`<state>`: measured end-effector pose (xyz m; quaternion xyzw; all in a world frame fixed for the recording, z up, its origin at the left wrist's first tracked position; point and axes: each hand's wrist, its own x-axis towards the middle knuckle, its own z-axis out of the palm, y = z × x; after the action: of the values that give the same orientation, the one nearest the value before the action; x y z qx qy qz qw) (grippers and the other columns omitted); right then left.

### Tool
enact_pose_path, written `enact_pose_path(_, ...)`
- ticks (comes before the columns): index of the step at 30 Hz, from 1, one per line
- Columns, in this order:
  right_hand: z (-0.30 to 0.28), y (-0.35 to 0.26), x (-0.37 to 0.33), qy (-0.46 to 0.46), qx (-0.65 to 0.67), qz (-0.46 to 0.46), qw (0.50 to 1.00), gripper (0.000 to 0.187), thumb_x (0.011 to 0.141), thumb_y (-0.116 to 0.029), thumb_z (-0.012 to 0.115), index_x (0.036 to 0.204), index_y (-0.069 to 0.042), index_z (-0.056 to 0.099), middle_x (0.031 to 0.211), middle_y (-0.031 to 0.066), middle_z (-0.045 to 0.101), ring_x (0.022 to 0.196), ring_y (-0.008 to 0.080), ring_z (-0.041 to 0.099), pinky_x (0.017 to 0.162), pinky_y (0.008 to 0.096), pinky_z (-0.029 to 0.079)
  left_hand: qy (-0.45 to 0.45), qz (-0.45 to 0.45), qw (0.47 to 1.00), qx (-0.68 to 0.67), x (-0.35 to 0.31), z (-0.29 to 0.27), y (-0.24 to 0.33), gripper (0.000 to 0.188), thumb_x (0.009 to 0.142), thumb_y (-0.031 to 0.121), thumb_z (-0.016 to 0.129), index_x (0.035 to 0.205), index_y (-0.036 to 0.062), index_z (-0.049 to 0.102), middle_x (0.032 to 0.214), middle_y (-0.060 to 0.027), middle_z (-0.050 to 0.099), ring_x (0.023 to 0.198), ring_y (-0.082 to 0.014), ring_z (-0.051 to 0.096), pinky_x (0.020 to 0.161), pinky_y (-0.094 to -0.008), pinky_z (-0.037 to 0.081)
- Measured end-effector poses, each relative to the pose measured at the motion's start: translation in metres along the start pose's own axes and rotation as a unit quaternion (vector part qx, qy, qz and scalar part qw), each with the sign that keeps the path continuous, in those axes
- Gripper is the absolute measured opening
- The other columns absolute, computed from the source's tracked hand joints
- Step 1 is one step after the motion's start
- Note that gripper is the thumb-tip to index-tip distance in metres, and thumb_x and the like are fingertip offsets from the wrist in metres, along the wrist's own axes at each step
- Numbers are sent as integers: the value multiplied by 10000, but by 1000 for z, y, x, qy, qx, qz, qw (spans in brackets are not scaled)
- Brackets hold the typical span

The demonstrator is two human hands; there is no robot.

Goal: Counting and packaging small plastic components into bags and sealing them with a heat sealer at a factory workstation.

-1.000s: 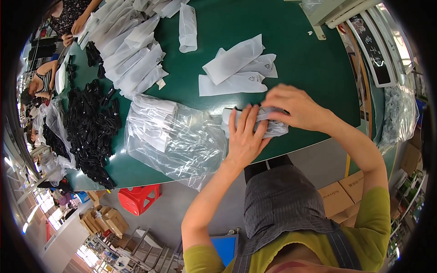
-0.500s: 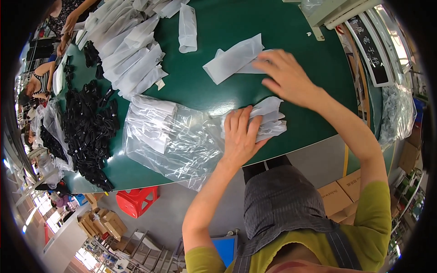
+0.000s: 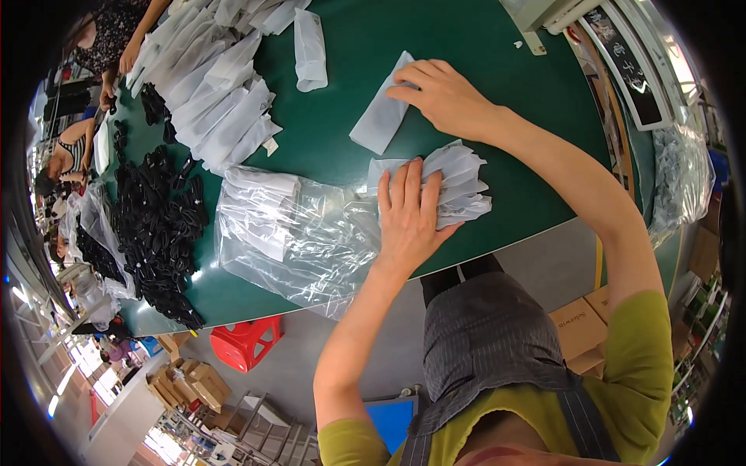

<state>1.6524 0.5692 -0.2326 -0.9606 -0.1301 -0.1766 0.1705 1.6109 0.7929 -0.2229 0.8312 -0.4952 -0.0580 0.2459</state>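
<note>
My left hand (image 3: 408,215) lies flat with fingers spread on a small pile of frosted white plastic bags (image 3: 464,185) near the table's front edge. Farther off, my right hand (image 3: 447,97) bends its fingers over the far right edge of a single frosted bag (image 3: 378,120), which lies slanted on the green table; its thumb is mostly hidden. Left of my left hand, a large clear plastic bag (image 3: 326,252) spreads out, with folded white bags (image 3: 260,206) inside it.
At the far left lie a heap of filled frosted bags (image 3: 225,116) and a pile of black bundled cables (image 3: 155,225). Another frosted bag (image 3: 310,50) lies at the back. A metal frame (image 3: 536,23) stands far right. A red stool (image 3: 245,342) is below the table edge.
My right hand has moved left onto the single bag. Two overlapping bags lay there before; one shows now. The pile under my left hand looks fuller and more spread out.
</note>
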Motion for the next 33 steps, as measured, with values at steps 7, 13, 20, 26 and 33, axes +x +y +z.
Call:
enact_pose_path(7,-24,-15,-20,-35,0,47,998,270,792,10,635,1045,-85,653,1078,60,600,1069,238,555,897,381,438,30,-33,999,-3,7,1,3,1001,578,358,886,1363,-24,396,1345,-203,464,1235,-366,447,1060,-532,292)
enact_pose_path(13,-94,-107,-111,-83,273,403,870,176,914,-97,633,1054,1,590,996,157,623,896,272,636,763,371,513,117,-189,973,62,5,18,26,1039,632,344,866,1416,-70,323,1342,-230,463,1169,-384,468,997,-498,331)
enact_pose_path(20,-33,-142,-100,-61,97,349,930,904,767,-283,781,1439,70,290,1394,279,406,1269,414,419,1062,509,339,86,-298,889,-336,-42,14,65,746,848,50,653,1450,-108,242,1375,-302,418,1221,-439,459,1015,-474,397)
enact_pose_path(26,-19,-132,-75,-121,-15,233,965,1082,647,-252,836,1489,29,218,1431,264,365,1267,393,414,1043,515,345,109,-186,960,-181,-66,-17,45,626,830,-7,638,1413,-5,411,1391,-223,456,1277,-389,449,1065,-458,354)
enact_pose_path(33,-21,-131,-74,-164,45,232,958,1007,676,-148,793,1503,0,236,1363,215,410,1177,371,453,977,453,391,57,-276,950,135,-160,-64,-15,481,803,84,707,1258,31,561,1221,-152,545,1152,-331,506,984,-480,368)
